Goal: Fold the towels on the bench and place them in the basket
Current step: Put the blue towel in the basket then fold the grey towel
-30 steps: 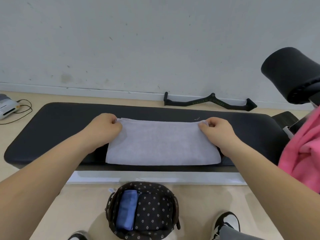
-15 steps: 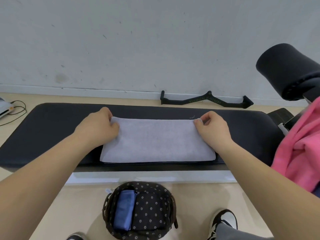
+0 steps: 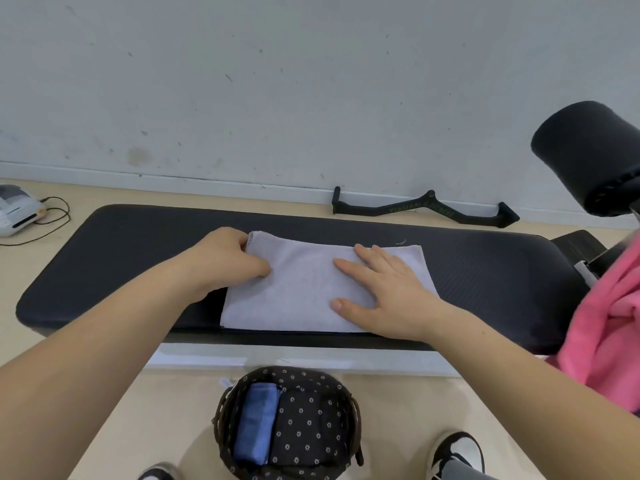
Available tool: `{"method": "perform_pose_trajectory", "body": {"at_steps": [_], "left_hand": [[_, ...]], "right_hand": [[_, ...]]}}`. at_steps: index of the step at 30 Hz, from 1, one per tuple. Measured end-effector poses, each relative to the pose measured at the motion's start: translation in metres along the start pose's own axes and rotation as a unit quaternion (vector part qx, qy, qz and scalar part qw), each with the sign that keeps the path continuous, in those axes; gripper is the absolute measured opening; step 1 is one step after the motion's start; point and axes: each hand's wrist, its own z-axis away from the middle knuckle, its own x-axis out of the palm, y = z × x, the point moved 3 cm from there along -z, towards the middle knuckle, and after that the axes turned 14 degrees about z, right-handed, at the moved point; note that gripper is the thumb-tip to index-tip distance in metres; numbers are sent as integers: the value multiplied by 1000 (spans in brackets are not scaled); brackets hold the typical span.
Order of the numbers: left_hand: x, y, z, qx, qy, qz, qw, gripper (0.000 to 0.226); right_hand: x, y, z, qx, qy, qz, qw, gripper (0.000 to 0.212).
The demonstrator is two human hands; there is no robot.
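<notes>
R hand [image 3: 384, 299]: off corner, now flat on grey towel [image 3: 304, 289], fingers straight.
L hand [image 3: 225, 261]: fingers still pinch far-left corner.
Means: crosswise fold likely next.

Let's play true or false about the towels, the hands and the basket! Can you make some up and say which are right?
1. The right hand lies flat on the grey towel. True.
2. A blue towel sits inside the basket. True.
3. The grey towel is in the basket too. False: it lies on the black bench.
4. Both hands lie flat. False: the left hand curls its fingers round the grey towel's left edge.
5. The pink cloth is on the left. False: it hangs at the right.
</notes>
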Motion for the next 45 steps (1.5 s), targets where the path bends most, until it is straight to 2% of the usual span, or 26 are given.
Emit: {"method": "perform_pose_trajectory", "body": {"at_steps": [6, 11, 15, 20, 22, 24, 28, 32, 35, 40, 45], "left_hand": [[-6, 1, 11, 56, 12, 56, 997, 19], [-14, 4, 15, 54, 47, 142, 987, 24], [-21, 9, 19, 41, 64, 212, 974, 26], [-7, 29, 30, 58, 54, 255, 964, 23], [6, 40, 34, 66, 25, 252, 965, 19], [21, 51, 37, 78, -6, 232, 969, 13], [62, 63, 40, 85, -34, 187, 978, 9], [102, 70, 41, 115, -56, 149, 981, 6], [124, 72, 38, 136, -60, 132, 980, 9], [160, 59, 36, 104, -130, 41, 985, 44], [156, 56, 35, 114, -159, 50, 979, 41]], "right_hand": [[-8, -9, 3, 12, 11, 11, 1000, 97], [-17, -33, -1, -7, 89, 45, 995, 87], [-14, -48, -10, -14, 88, 67, 994, 93], [-12, -66, -17, -23, 84, 61, 994, 87], [-16, -62, -15, -33, 93, 13, 995, 80], [-23, -45, -9, -13, 116, -69, 991, 63], [-33, 13, 10, 106, 148, -166, 969, 15], [-16, 46, 27, 151, 80, -337, 926, 30], [-11, 53, 28, 167, 58, -409, 895, 30], [-12, 52, 22, 173, 47, -439, 880, 45], [-9, 51, 13, 195, 64, -426, 881, 49]]}}
